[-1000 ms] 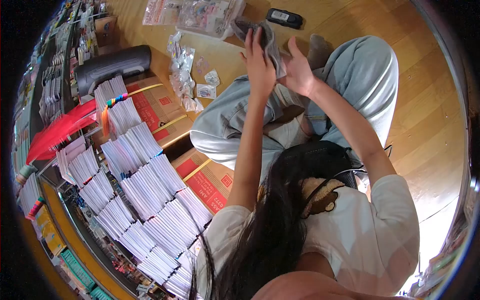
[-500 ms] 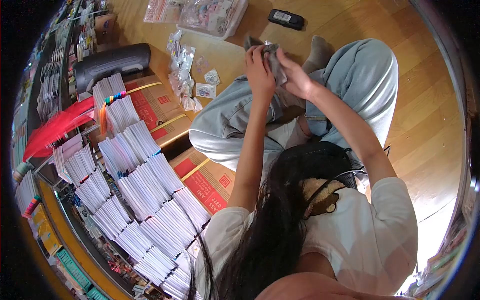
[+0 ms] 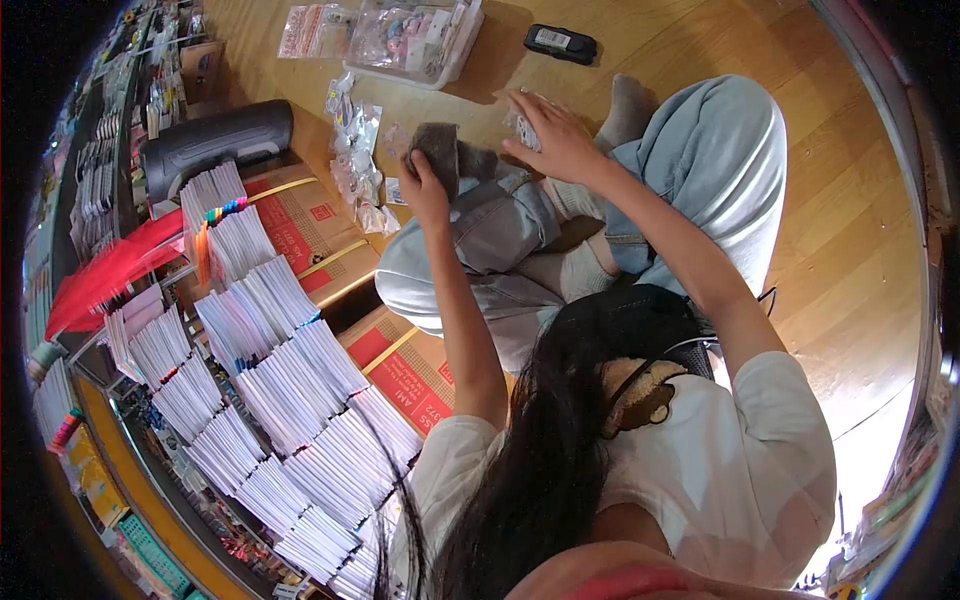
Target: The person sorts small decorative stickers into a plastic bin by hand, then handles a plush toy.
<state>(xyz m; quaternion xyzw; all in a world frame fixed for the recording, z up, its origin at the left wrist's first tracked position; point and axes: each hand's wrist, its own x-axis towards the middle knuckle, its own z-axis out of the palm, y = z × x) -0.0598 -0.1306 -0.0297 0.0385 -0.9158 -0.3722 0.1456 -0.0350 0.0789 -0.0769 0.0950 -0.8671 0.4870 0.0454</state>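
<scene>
A dark grey cloth (image 3: 438,155) is gripped in my left hand (image 3: 430,190), whose fingers wrap its lower left edge; part of the cloth hangs out to the right. My right hand (image 3: 555,138) is apart from it, further right and over my crossed legs, with a small clear plastic packet (image 3: 522,130) at its fingers and thumb. Several small clear packets (image 3: 355,150) lie on the wooden floor left of my left hand.
A clear plastic tub (image 3: 410,40) of small packs stands ahead, beside a flat bag (image 3: 317,32). A black device (image 3: 560,44) lies to its right. Cardboard boxes (image 3: 310,225), a black case (image 3: 220,145) and stacked booklets (image 3: 300,375) are on the left.
My hands have moved apart. The cloth has gone left with my left hand, while my right hand has come away from it holding the small packet.
</scene>
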